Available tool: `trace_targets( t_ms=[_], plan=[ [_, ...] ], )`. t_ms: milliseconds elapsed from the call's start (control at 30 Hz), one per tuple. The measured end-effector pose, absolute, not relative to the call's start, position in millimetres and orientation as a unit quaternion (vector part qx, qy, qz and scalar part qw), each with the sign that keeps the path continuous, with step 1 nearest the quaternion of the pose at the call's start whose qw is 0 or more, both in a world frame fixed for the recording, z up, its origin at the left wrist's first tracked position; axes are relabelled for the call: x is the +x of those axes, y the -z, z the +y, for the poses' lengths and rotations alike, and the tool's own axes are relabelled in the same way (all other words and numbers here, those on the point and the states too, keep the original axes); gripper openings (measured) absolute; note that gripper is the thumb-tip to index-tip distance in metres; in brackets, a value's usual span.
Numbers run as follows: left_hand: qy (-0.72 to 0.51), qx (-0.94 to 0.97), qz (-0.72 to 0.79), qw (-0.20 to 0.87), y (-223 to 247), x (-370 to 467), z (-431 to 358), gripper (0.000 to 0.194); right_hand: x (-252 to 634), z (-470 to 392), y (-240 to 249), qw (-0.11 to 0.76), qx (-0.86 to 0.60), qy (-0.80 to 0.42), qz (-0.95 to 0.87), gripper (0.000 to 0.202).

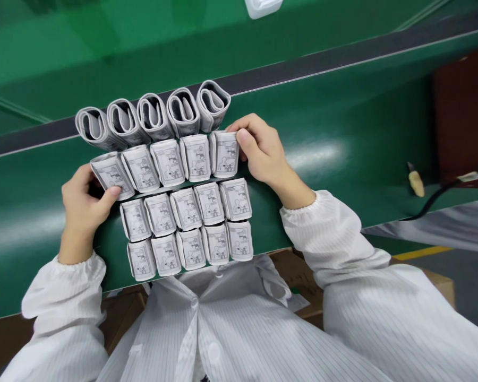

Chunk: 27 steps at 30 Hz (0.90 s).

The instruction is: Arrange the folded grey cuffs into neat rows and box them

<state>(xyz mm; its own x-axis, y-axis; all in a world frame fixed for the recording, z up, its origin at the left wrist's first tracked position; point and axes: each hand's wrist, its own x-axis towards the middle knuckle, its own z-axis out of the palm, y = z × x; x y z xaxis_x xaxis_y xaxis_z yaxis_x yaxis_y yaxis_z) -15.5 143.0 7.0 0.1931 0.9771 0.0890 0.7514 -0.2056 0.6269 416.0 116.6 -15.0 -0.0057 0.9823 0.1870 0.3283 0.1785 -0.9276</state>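
Several rolled-up grey-white cuffs, printed with a small line drawing, lie in rows on the green table. My left hand (86, 204) is closed on the leftmost cuff (112, 175) of the second row from the back, its thumb on the printed face. At the other end of that row, my right hand (262, 151) pinches the rightmost cuff (225, 154) by its upper right edge, fingers partly hidden behind. Between them more cuffs (168, 162) stand side by side. Behind, a row of cuffs (155, 116) shows spiral ends; two rows (185, 208) lie nearer my body.
The green table (334, 175) has a dark strip (342, 58) along its back. A white plastic piece (263, 6) lies beyond it. To the right are a small yellowish-handled tool (416, 180), a black cable (434, 199) and a dark red board (466, 116). Cardboard boxes (298, 276) sit below the front edge.
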Motion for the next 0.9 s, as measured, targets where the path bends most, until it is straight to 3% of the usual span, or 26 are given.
trace_targets(
  t_ms=[333, 667, 900],
  plan=[
    [-0.246, 0.732, 0.588, 0.240, -5.7, -16.4, 143.7, 0.085, 415.7, 117.0, 14.3, 0.459, -0.536, -0.355, -0.614, 0.064],
    [-0.265, 0.748, 0.564, 0.227, -2.1, -19.9, 143.8, 0.069, 415.9, 116.5, 13.9, 0.461, -0.531, -0.356, -0.616, 0.059],
    [-0.272, 0.743, 0.566, 0.231, -1.5, -18.5, 145.0, 0.068, 414.8, 117.1, 14.7, 0.469, -0.523, -0.369, -0.609, 0.057]
  ],
)
